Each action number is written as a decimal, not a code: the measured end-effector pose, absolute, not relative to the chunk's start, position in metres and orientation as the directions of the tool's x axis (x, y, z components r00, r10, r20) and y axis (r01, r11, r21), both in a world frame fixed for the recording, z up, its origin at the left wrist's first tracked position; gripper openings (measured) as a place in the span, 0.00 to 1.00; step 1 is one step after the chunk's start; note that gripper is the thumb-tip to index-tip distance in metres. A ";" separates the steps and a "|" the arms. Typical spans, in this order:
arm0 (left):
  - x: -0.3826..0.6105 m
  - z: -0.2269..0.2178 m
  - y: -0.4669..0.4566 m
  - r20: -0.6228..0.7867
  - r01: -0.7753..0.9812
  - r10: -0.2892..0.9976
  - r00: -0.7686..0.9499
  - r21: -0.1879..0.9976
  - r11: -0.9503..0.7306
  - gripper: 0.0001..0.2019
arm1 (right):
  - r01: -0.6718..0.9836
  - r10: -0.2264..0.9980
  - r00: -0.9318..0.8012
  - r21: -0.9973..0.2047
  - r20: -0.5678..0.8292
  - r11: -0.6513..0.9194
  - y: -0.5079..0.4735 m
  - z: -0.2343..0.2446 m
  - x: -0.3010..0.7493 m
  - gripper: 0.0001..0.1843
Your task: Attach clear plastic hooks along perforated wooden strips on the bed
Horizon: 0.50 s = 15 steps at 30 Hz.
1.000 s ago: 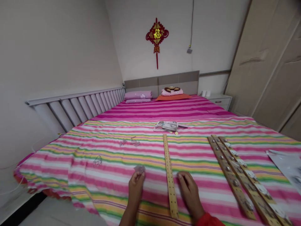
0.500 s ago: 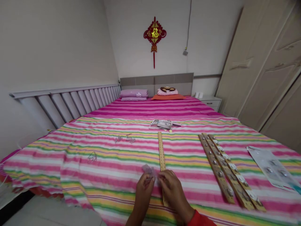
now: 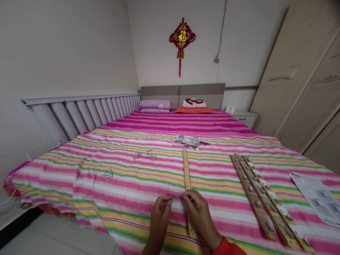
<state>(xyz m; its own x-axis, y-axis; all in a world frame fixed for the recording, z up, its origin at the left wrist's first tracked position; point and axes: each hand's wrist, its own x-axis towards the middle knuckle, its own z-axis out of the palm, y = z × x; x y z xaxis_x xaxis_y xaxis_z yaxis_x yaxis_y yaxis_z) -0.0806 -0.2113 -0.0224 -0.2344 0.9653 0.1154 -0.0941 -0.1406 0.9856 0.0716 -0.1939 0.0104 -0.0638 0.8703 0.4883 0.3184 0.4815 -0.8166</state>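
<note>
Between my two hands, above the bed, is a small clear plastic bag (image 3: pixel 175 197), crumpled thin and partly hidden by fingers. My left hand (image 3: pixel 160 209) pinches its left end. The fingers of my right hand (image 3: pixel 196 205) are closed at its right end. Under the right hand runs a narrow wooden strip (image 3: pixel 187 170) with rows of small holes; the hand covers part of its near half. Further left lie crumpled clear plastic bits (image 3: pixel 151 156) and a thin tangled loop (image 3: pixel 108 174).
Three wooden strips (image 3: pixel 251 191) bearing round metal and white pieces lie to the right. Beyond them is a clear package (image 3: pixel 316 198) with shiny pieces inside. Another pile of packaging (image 3: pixel 187 141) sits mid-bed. A white railing-like radiator (image 3: pixel 87 109) borders the left side.
The plastic bag, bunched up at my left fingers before, now shows as a thin piece between both hands. The view has shifted slightly left.
</note>
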 end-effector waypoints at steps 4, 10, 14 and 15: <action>-0.088 -0.024 -0.202 0.118 0.005 0.939 -0.323 0.992 -0.123 0.16 | 0.294 0.885 -0.065 -0.839 0.460 0.458 -0.192 0.007 0.072 0.10; -0.093 -0.024 -0.193 0.302 0.291 0.925 -0.230 0.928 -0.231 0.13 | 0.260 0.891 -0.081 -0.853 0.447 0.452 -0.192 0.005 0.070 0.10; -0.092 -0.027 -0.189 0.314 0.310 0.927 -0.204 0.919 -0.243 0.13 | 0.230 0.895 -0.077 -0.865 0.440 0.445 -0.192 0.007 0.069 0.10; -0.091 -0.028 -0.188 0.309 0.301 0.929 -0.204 0.923 -0.241 0.13 | 0.226 0.895 -0.076 -0.867 0.440 0.445 -0.192 0.008 0.069 0.09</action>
<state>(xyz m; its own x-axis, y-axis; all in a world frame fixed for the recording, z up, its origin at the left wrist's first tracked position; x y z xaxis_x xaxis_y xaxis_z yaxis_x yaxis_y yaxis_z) -0.0907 -0.1884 -0.0278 -0.2045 0.9288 0.3089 0.3005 -0.2408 0.9229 0.0692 -0.1916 0.0077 -0.0763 0.8949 0.4397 0.2258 0.4451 -0.8666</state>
